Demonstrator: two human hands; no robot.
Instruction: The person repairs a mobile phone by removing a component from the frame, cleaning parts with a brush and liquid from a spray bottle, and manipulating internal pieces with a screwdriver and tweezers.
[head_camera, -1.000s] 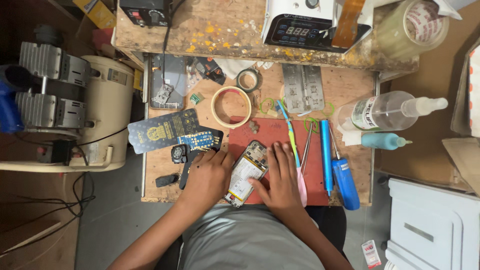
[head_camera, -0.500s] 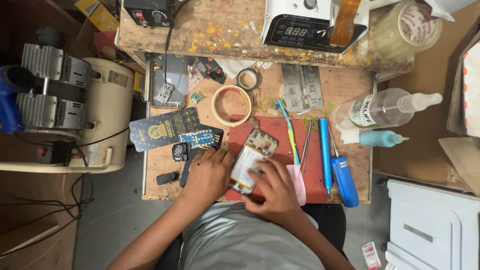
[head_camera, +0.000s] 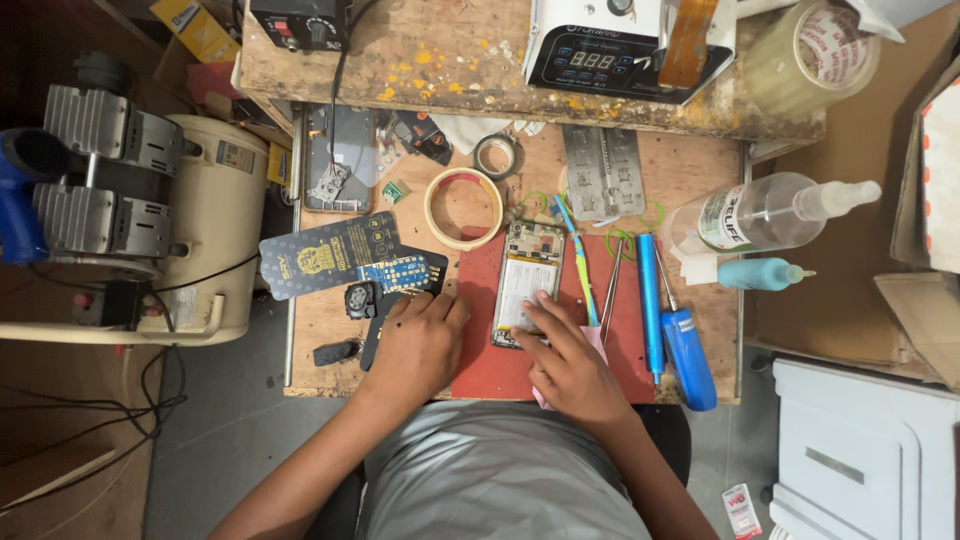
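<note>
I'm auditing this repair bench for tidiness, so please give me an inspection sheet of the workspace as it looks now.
Surface: wooden bench, paint-stained, with a red mat.
Job's things: opened phone lies flat on the mat.
Clutter: tape ring, blue screwdriver, spray bottle, dark card.
Hands: left hand rests at the mat's edge; right hand has fingertips on the phone.
Cables: black leads trail below the compressor.
Surroundings: white machine with display, white box.
</note>
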